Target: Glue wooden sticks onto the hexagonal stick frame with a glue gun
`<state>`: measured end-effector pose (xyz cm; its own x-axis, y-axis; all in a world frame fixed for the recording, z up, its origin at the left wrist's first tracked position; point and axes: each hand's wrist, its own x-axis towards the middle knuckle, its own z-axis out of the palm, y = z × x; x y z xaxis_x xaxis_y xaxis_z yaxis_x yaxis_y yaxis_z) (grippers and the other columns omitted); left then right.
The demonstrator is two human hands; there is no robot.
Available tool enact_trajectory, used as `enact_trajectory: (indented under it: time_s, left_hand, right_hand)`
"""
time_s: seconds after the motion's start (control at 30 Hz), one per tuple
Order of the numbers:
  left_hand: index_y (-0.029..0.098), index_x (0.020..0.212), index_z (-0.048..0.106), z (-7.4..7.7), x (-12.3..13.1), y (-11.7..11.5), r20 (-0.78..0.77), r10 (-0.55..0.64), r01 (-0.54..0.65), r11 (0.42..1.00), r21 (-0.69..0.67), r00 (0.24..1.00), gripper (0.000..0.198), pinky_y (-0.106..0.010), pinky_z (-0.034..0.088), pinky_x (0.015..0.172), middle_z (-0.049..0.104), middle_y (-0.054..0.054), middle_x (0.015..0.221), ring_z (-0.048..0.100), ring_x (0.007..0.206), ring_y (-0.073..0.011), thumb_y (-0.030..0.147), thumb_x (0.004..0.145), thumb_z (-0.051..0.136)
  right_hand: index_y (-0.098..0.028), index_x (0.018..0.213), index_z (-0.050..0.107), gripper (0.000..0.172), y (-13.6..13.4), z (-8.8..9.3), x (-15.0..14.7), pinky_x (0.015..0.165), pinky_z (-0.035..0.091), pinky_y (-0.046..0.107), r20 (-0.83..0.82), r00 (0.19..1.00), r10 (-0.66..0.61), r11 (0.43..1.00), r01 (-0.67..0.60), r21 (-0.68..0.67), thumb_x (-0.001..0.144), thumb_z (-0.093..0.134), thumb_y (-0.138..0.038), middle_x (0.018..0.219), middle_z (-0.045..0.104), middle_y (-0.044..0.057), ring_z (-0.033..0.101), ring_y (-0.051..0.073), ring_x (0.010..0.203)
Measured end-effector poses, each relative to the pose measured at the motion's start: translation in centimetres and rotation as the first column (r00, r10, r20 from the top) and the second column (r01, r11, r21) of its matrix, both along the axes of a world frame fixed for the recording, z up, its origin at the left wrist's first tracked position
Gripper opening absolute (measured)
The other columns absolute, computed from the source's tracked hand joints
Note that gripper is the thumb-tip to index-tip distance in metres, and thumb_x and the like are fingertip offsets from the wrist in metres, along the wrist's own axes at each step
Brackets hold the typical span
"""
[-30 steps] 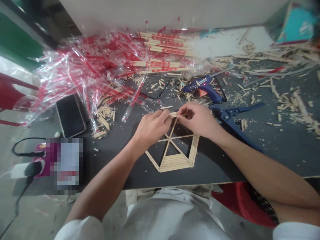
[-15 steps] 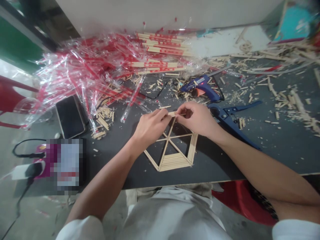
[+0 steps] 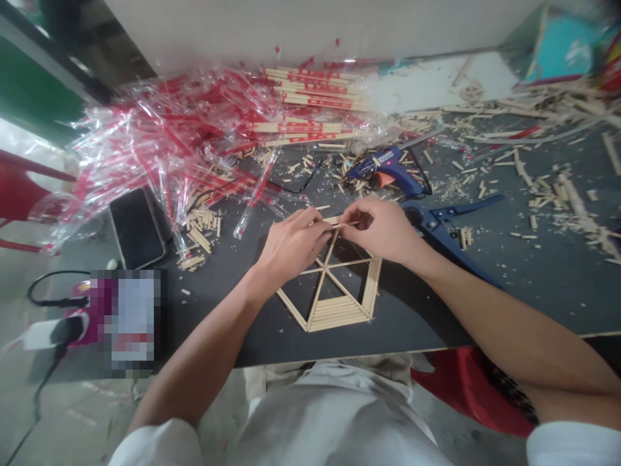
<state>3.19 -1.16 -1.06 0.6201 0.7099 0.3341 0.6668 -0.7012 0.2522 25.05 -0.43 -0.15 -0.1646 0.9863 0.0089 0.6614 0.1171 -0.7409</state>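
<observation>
Both my hands meet above the top corner of a hexagonal frame of glued wooden sticks (image 3: 337, 314), which lies flat on the table. My left hand (image 3: 294, 244) and my right hand (image 3: 381, 228) pinch a short wooden stick (image 3: 334, 221) from either side. Their fingers hide part of that corner. Spokes run across the frame, and one lower section is filled with parallel sticks.
A blue glue gun (image 3: 383, 169) and blue-handled cutters (image 3: 436, 223) lie right of my hands. Wood offcuts litter the dark tabletop (image 3: 543, 291). Red-printed plastic wrappers (image 3: 160, 142) heap up at the back left, near a phone (image 3: 137, 228).
The whole view has drifted slightly left as my head moved. Both hands keep the same pinch on the stick, and the frame has not visibly shifted on the table.
</observation>
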Motion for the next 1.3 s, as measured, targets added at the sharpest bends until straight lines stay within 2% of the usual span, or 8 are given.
enact_trajectory:
  time_s: [0.27,0.67,1.1,1.3]
  left_hand:
    - [0.018,0.109,0.077,0.3,0.1,-0.2,-0.051,0.010,-0.012,0.999,-0.037,0.999,0.020,-0.026,0.051,0.063,0.073,-0.008,0.106,0.070,0.094,-0.0183,0.025,0.108,0.059]
    - [0.018,0.101,0.079,0.0,0.6,0.1,0.021,0.050,-0.048,0.994,-0.095,0.999,0.026,-0.028,0.052,0.067,0.074,-0.008,0.103,0.068,0.096,-0.0189,0.023,0.108,0.055]
    - [0.018,0.098,0.079,-0.3,0.7,0.2,0.051,0.056,-0.053,0.997,-0.061,0.997,0.028,-0.028,0.048,0.065,0.075,-0.007,0.099,0.067,0.093,-0.0184,0.023,0.109,0.054]
    - [0.018,0.098,0.078,-0.3,0.6,0.2,0.048,0.049,-0.047,0.998,-0.031,0.998,0.027,-0.028,0.047,0.065,0.076,-0.007,0.099,0.067,0.094,-0.0187,0.026,0.110,0.054]
  right_hand:
    - [-0.021,0.075,0.072,0.005,-0.1,0.2,0.0,0.068,0.044,0.033,0.002,1.000,0.007,1.000,-0.007,0.019,0.075,0.075,-0.025,0.077,0.069,0.003,0.056,0.017,0.065]
    - [-0.021,0.076,0.075,0.006,0.3,-0.4,0.4,0.067,0.046,0.033,-0.057,0.998,0.012,1.000,-0.013,-0.023,0.075,0.078,-0.027,0.078,0.073,0.004,0.064,0.019,0.070]
    - [-0.021,0.076,0.076,0.006,0.1,-0.5,0.4,0.066,0.044,0.031,-0.066,0.998,0.018,1.000,-0.017,0.014,0.073,0.076,-0.025,0.077,0.071,0.003,0.060,0.017,0.067]
    - [-0.021,0.079,0.078,0.012,0.2,-0.8,0.6,0.068,0.045,0.031,-0.053,0.998,0.039,0.999,-0.038,0.004,0.068,0.075,-0.020,0.076,0.071,0.001,0.061,0.017,0.067]
